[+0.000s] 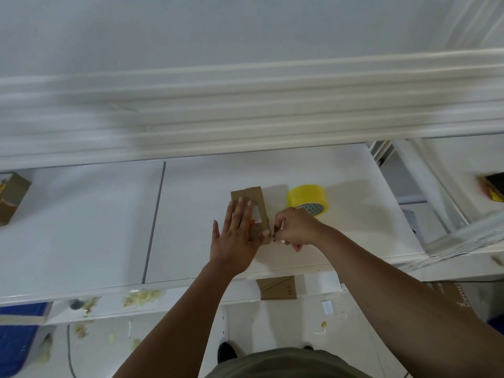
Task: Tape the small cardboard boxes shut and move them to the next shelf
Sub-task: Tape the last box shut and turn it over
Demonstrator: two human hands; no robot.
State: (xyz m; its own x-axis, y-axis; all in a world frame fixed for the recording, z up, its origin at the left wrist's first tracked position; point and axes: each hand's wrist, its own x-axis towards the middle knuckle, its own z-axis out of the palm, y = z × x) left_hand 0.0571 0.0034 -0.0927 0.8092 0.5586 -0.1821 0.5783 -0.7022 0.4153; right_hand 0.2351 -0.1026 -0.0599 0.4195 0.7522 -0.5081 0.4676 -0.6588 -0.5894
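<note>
A small brown cardboard box (255, 201) lies flat on the white shelf (109, 227). My left hand (236, 236) presses on its top with straight fingers. At the box's near right corner my right hand (293, 227) has its fingers curled and pinches the edge there; whether it pinches tape or a flap I cannot tell. Just right of the box, behind my right hand, stands a roll of yellow tape (306, 199).
Another cardboard box (12, 196) sits at the shelf's far left. A box with yellow tape (492, 188) is on the neighbouring shelf at right, past a white upright (425, 186). A flat piece of cardboard (276, 287) lies below the shelf edge. The upper shelf beam (245, 105) hangs overhead.
</note>
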